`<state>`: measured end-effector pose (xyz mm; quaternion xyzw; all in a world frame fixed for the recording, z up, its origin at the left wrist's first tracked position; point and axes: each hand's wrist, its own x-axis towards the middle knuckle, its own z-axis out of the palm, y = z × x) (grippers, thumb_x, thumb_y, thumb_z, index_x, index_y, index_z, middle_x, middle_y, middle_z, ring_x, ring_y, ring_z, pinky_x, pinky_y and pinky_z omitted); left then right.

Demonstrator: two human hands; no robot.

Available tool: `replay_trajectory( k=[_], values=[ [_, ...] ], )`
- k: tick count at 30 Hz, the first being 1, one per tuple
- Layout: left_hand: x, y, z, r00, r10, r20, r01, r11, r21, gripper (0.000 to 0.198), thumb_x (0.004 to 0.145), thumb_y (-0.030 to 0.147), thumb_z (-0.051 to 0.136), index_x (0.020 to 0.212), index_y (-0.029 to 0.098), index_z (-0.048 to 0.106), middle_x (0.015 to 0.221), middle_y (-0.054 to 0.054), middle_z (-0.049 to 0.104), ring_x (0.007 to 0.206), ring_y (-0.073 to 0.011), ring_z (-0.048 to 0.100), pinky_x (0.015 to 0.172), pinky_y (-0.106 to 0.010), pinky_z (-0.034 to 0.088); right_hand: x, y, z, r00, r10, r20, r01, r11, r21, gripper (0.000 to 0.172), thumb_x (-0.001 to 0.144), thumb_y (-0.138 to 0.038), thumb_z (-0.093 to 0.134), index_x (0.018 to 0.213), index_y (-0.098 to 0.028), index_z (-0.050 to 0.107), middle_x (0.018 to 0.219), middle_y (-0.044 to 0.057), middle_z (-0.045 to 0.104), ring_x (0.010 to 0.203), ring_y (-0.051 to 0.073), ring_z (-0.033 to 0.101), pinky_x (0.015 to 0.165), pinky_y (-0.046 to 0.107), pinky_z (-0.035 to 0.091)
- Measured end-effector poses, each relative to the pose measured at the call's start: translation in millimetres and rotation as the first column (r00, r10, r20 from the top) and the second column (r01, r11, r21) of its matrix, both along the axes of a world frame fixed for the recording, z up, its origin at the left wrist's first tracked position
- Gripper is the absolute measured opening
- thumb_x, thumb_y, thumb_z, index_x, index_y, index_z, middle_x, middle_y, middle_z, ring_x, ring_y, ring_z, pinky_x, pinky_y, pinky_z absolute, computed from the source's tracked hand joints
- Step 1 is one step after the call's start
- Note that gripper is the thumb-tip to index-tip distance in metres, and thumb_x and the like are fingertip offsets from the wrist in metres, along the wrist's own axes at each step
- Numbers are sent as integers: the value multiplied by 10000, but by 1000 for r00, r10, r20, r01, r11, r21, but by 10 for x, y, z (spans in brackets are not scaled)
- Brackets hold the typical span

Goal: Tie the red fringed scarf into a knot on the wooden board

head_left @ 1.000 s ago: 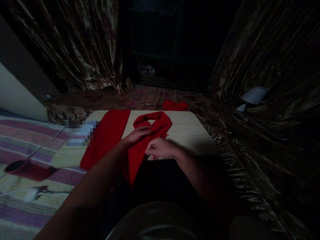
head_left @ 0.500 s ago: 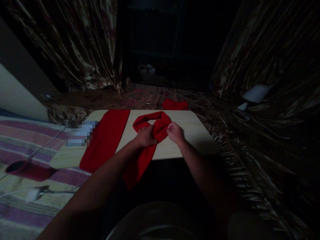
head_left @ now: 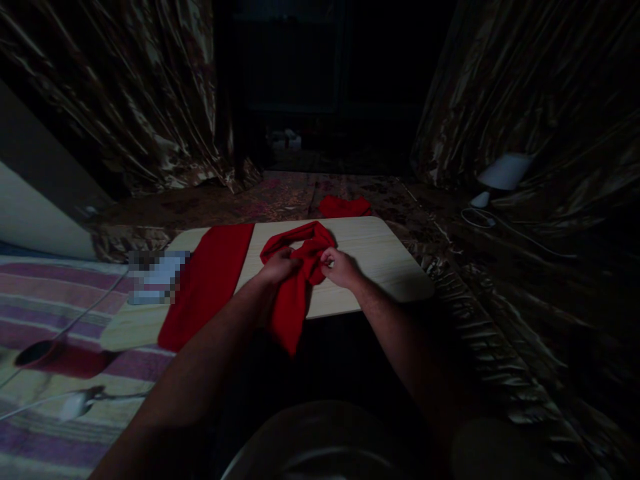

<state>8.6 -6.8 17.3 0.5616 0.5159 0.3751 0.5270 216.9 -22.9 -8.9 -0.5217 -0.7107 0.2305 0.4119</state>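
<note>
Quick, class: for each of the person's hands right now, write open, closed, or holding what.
Left hand: closed, gripping the knotted red cloth.
Right hand: closed, pinching the same red cloth.

Your left hand (head_left: 280, 265) and right hand (head_left: 341, 267) pinch a bunched cloth (head_left: 307, 240) between them, on the table (head_left: 385, 260) near its front edge. One end hangs below the grip. A flat cloth (head_left: 210, 283) lies left of the grip. Another cloth (head_left: 344, 206) lies behind it, past the table.
</note>
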Motion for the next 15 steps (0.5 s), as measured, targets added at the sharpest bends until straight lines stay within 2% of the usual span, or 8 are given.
replay_trajectory(
  k=[3,6,8,11,15],
  values=[
    [-17,4,9,995,48,84,-45,998,-41,358,619,289,731,939,170,620,751,-13,697,620,-173,638,587,-278,481,6,-1,-36,998,-2,59,3,1000,-5,204,749,-150,652,938,-227,653,922,-14,732,873,143,679,805,258,519],
    [-26,-11,27,982,93,167,-78,992,-96,431,609,276,725,1016,157,649,848,-52,737,709,-211,683,683,-327,530,6,14,-86,984,11,176,-14,1000,17,357,780,-178,658,1133,-221,693,1097,42,741,979,179,689,888,299,530],
    [-31,-25,41,974,86,212,-62,991,-117,407,616,260,708,1008,158,663,870,-62,746,734,-225,692,714,-349,544,-12,21,-95,960,8,280,-25,998,55,429,788,-192,659,1216,-210,692,1206,81,711,1063,212,671,953,327,519],
    [-36,-35,65,968,50,245,-18,991,-130,362,621,249,690,972,158,681,869,-74,753,781,-252,706,747,-371,560,-73,16,-36,924,46,379,-84,993,84,496,771,-144,639,1262,-200,674,1285,97,668,1140,223,635,999,312,499],
    [-32,-28,94,966,67,251,-32,990,-140,349,621,255,671,960,176,692,874,-72,760,857,-286,719,778,-390,572,-171,-35,151,880,114,462,-177,979,95,460,736,-79,587,1169,-203,681,1204,81,676,1107,213,626,969,289,496]
  ],
)
